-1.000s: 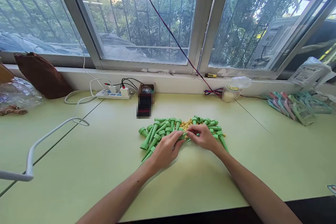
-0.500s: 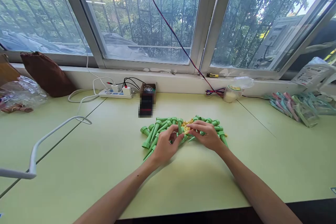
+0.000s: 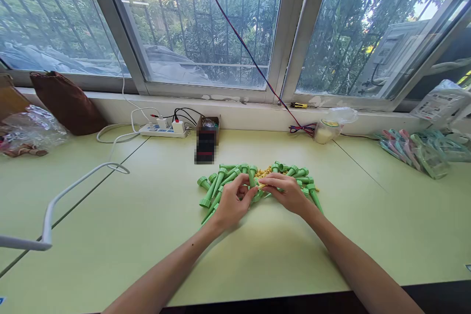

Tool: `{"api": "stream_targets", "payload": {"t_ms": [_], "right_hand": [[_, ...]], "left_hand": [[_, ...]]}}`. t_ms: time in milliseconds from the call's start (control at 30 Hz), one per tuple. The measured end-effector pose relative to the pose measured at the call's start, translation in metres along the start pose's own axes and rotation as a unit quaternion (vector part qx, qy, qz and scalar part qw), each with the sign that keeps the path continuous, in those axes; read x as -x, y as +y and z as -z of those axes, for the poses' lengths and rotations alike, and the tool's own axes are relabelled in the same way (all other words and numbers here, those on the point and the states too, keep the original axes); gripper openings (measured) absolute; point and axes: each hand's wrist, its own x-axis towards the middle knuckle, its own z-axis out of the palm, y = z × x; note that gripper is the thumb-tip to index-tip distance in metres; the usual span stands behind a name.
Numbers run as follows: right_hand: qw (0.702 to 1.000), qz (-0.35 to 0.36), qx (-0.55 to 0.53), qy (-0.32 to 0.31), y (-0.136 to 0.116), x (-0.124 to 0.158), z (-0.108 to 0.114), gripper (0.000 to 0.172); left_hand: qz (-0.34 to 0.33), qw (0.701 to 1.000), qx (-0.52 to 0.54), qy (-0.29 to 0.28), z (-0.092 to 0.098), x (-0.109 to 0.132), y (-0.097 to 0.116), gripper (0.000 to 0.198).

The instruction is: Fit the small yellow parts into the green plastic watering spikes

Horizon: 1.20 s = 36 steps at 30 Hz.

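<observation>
Yellow piece (image 3: 262,186) — in right hand (image 3: 289,194)

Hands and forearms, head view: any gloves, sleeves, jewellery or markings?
Left hand and right hand both look ungloved, with no rings or watch visible. Left forearm and right forearm have no sleeves in frame. The left forearm has one small dark spot.

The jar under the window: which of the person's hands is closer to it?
Right. The right hand is in front of the jar and a bit to its left; the left hand is farther left, beside green pieces.
</observation>
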Motion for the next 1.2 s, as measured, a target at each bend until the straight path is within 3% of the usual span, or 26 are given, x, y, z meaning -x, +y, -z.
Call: {"api": "stream_targets", "payload": {"t_ms": [467, 600, 767, 967, 1100, 1200], "right_hand": [[0.998, -0.050, 0.013, -0.044, -0.008, 0.001, -0.010, 0.030], [0.988, -0.133, -0.062, -0.052, -0.011, 0.001, -0.013, 0.041], [0.950, -0.227, -0.197, -0.079, -0.013, 0.001, -0.018, 0.046], [0.984, -0.164, -0.073, 0.016, -0.016, 0.000, -0.022, 0.041], [0.989, -0.127, -0.055, 0.052, -0.018, 0.002, -0.022, 0.022], [0.992, -0.099, -0.058, 0.058, -0.016, 0.003, -0.022, 0.018]], "left_hand": [[-0.111, 0.980, -0.163, 0.009, 0.006, 0.000, 0.001, 0.009], [-0.140, 0.973, -0.181, -0.010, 0.008, 0.002, -0.001, 0.009], [-0.168, 0.966, -0.194, -0.036, 0.008, 0.002, -0.005, 0.015], [-0.082, 0.986, -0.145, 0.019, 0.006, -0.002, 0.000, 0.011], [-0.007, 1.000, -0.006, 0.026, 0.007, -0.005, 0.006, 0.021], [0.049, 0.995, 0.089, 0.018, 0.006, -0.006, 0.008, 0.028]]}}
